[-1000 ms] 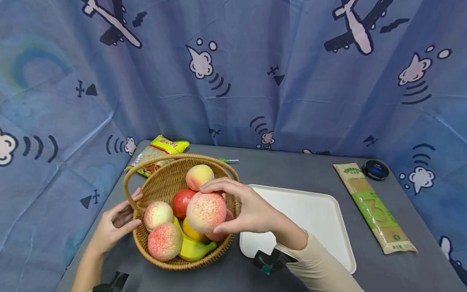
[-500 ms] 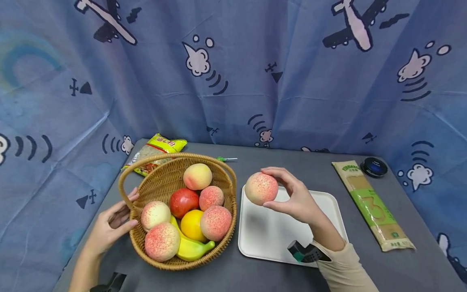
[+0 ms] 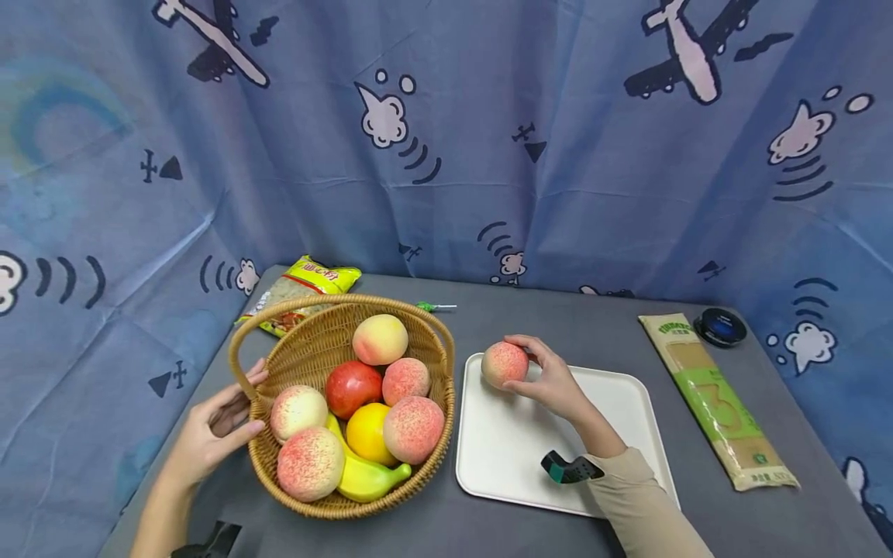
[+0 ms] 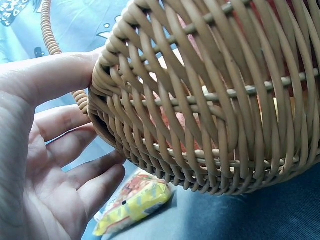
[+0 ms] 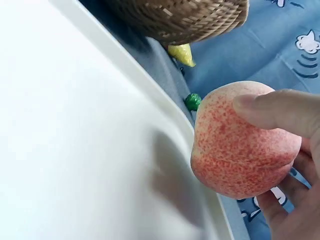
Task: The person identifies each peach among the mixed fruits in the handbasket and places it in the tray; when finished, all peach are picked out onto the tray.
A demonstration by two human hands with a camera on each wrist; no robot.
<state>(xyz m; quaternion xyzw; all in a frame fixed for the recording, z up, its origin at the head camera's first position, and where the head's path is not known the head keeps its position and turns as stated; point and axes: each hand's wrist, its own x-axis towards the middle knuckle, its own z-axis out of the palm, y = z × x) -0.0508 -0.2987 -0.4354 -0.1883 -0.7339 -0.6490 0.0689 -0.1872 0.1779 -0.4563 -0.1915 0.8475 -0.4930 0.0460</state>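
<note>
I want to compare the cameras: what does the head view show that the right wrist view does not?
Only the head view shows the left hand against the basket, the fruit inside, and the green packet. Only the right wrist view shows the peach's shadow on the tray. Both show the right hand holding the peach at the tray's far left corner.

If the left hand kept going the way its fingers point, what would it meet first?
The left hand already touches the basket wall. Pushing on, it would likely press that wall first, with the peach just inside.
</note>
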